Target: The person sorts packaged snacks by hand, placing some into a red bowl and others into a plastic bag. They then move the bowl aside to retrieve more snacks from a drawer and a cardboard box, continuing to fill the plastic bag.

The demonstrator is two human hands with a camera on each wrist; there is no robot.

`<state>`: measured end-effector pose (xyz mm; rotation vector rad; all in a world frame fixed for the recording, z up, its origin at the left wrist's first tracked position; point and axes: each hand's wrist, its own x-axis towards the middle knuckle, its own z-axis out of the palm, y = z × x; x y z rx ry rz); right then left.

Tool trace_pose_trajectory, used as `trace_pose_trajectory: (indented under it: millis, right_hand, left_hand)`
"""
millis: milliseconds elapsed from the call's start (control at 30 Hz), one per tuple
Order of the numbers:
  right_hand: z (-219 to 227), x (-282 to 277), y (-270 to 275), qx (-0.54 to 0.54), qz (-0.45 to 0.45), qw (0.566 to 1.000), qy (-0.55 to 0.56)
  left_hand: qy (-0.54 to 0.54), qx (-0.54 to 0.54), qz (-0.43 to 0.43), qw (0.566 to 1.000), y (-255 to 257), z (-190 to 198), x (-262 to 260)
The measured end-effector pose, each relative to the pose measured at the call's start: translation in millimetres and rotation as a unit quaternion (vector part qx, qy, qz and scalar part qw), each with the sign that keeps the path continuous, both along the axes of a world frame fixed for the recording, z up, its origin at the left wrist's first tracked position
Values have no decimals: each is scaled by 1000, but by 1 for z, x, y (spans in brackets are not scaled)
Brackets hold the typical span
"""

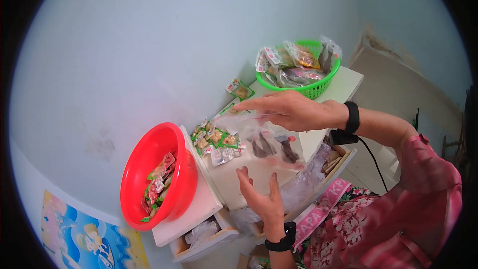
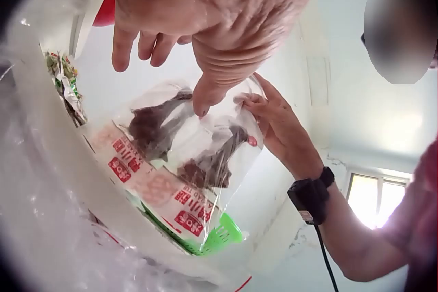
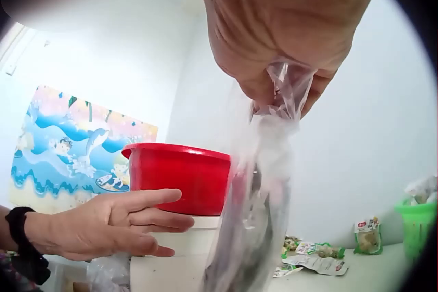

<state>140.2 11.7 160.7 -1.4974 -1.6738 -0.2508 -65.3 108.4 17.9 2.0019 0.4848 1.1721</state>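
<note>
A: What is the person's right hand (image 1: 294, 111) doing?

B: It pinches the top edge of a clear plastic bag with dark snack pieces inside (image 1: 266, 144), so the bag hangs down over the white tabletop (image 1: 343, 82); the right wrist view shows the film bunched between thumb and fingers.

A: And the left hand (image 1: 261, 199)?

B: It is relaxed, fingers straight and slightly spread, palm turned toward the bag's lower side; it seems placed there to steady the hanging bag, though whether it touches the film cannot be told.

A: Where is the bag relative to the rest?

B: It hangs between the two hands, just beside a loose heap of small green-and-white snack packets (image 1: 216, 139); the round red plastic bowl holding packets (image 1: 154, 174) sits well to the left, and the green plastic mesh basket piled with packets (image 1: 298, 67) stands behind the right hand.
</note>
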Motion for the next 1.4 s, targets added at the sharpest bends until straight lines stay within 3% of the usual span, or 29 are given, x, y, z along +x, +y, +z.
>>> trace_pose_trajectory:
  millis: [167, 267, 367, 467, 567, 667, 800, 900, 1000, 1033, 1100, 1200, 1333, 1400]
  right_hand:
    - [9, 3, 3, 2, -6, 1000, -26]
    - [3, 10, 0, 25, -19, 998, -49]
    - [-3, 22, -6, 36, -29, 997, -53]
    - [-1, 28, -12, 46, -13, 998, -51]
    - [5, 32, -21, 44, -10, 998, -53]
    - [13, 42, -31, 47, -33, 997, -61]
    - [18, 51, -38, 107, -41, 992, -47]
    - [11, 51, -44, 89, -63, 993, 41]
    - [-12, 58, -50, 102, -42, 993, 40]
    - [-21, 60, -52, 66, -11, 992, 103]
    - [-39, 63, -55, -8, 46, 973, 228]
    - [-73, 70, -44, -121, 90, 940, 306]
    - [-107, 57, -15, -144, 112, 932, 313]
    - [-104, 51, -6, -158, 153, 904, 366]
  left_hand:
    - [-37, -18, -16, 999, 8, 18, 13]
    - [-36, -89, -39, 995, 15, 11, 32]
    - [-87, -103, -96, 986, 24, 5, 51]
    - [-88, -172, -161, 968, 23, 30, 61]
    - [-42, -202, -160, 965, 32, 36, 71]
    - [-67, -250, -143, 955, 29, 38, 74]
    - [-96, -234, -125, 959, 27, 41, 71]
    - [-113, -229, -138, 957, 33, 43, 66]
    - [-119, -241, -158, 950, 49, 26, 59]
    - [-127, -248, -161, 947, 53, 21, 56]
    - [-132, -258, -168, 942, 56, 18, 53]
    - [-125, -274, -178, 937, 55, 20, 49]
    - [-118, -295, -199, 927, 53, 21, 52]
    - [-115, -296, -204, 926, 52, 23, 49]
